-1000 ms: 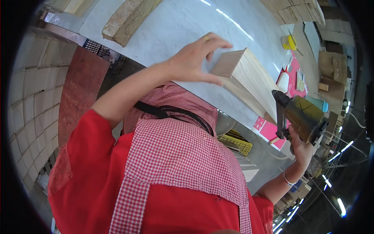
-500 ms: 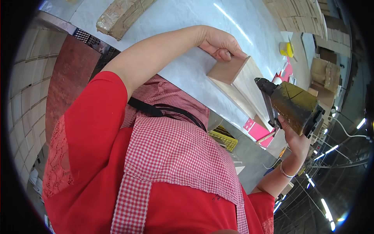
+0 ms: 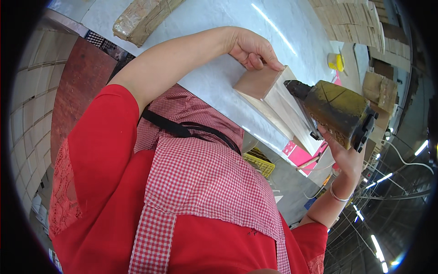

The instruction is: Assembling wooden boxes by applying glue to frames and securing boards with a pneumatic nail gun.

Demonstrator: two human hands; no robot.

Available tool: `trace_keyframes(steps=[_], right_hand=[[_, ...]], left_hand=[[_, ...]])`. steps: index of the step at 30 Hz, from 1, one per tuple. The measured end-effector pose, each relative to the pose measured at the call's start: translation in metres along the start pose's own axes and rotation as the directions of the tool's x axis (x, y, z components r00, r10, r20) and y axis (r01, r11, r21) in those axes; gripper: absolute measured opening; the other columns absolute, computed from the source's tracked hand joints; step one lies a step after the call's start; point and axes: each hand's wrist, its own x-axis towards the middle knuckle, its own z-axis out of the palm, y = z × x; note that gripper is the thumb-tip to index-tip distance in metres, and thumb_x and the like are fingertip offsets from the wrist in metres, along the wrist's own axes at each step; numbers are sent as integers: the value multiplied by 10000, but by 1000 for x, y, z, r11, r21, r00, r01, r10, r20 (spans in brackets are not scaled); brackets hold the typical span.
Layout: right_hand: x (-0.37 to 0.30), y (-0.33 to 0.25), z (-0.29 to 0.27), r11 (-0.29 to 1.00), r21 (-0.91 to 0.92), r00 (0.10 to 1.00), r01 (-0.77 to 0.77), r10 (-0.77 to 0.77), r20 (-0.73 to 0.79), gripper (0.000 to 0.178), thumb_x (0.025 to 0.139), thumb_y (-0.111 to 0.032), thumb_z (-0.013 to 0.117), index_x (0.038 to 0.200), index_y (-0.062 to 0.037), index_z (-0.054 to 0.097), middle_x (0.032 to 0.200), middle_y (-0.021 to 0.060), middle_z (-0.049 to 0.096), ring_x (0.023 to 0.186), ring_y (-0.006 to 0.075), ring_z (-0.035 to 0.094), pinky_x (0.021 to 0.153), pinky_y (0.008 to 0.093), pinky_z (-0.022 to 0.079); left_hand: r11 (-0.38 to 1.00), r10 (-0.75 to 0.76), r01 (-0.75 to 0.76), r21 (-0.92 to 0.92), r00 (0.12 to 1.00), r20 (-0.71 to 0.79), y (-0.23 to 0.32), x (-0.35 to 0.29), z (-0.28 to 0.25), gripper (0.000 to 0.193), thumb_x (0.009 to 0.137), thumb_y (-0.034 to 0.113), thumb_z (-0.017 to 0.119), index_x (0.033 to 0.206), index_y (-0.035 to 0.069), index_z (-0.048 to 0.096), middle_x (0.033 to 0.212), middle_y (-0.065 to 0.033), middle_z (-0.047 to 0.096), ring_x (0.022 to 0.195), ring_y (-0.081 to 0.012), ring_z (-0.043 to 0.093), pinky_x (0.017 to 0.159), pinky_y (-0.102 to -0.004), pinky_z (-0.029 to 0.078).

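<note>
My left hand pinches the top edge of the end panel on a pale wooden box frame, which lies lengthwise on the table. Thumb and fingers close on the panel's far corner. In my right hand is a worn yellow-and-black nail gun, the fingers wrapped round its handle. The gun's dark nose sits right by the long side board, close to the end panel; whether it touches the wood I cannot tell.
On the pale glossy table lies a taped brown package at the far left. Stacked wooden boards stand at the far right, near a yellow tape roll. A pink sheet lies at the near edge, above a yellow crate.
The nail gun in my right hand has moved left and slightly up. My left hand and the box frame have shifted a little to the left.
</note>
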Motion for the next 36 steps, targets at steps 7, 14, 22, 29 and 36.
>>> trace_keyframes(steps=[7,14,22,29,36], right_hand=[[13,-9,-1,983,-168,991,70,-49,124,403,688,-91,861,1038,-13,678,989,137,717,870,310,690,782,360,532],[16,-8,-7,970,-201,966,139,-89,241,433,774,-85,848,1142,23,647,1064,108,723,906,190,682,822,323,538],[15,-10,-7,975,-201,975,92,-47,219,405,780,-84,844,1126,20,659,1057,97,730,907,170,679,818,317,537],[14,-10,-5,989,-146,981,25,4,192,411,754,-69,848,1104,27,655,1043,113,724,907,193,681,812,323,534],[21,-16,2,996,3,995,-86,85,52,411,740,-72,857,1079,34,649,1017,117,715,913,205,672,820,330,528]], left_hand=[[998,20,-18,62,999,-35,1,-7,2,229,901,312,736,862,100,661,706,70,507,508,-10,351,501,-191,324],[588,646,-322,742,739,-191,-23,-37,39,787,630,387,879,1299,115,566,1164,-40,558,971,-193,534,887,-322,453],[319,720,-162,934,682,-128,-36,-39,60,969,528,319,904,1371,165,450,1292,-55,495,1231,-241,456,1088,-413,380],[362,721,-227,904,683,-117,-36,-34,57,915,530,309,900,1323,166,467,1250,-53,496,1221,-238,469,1067,-403,402],[429,708,-282,858,695,-126,-39,-30,55,935,512,285,905,1322,169,451,1238,-57,481,1225,-239,470,1073,-395,407]])
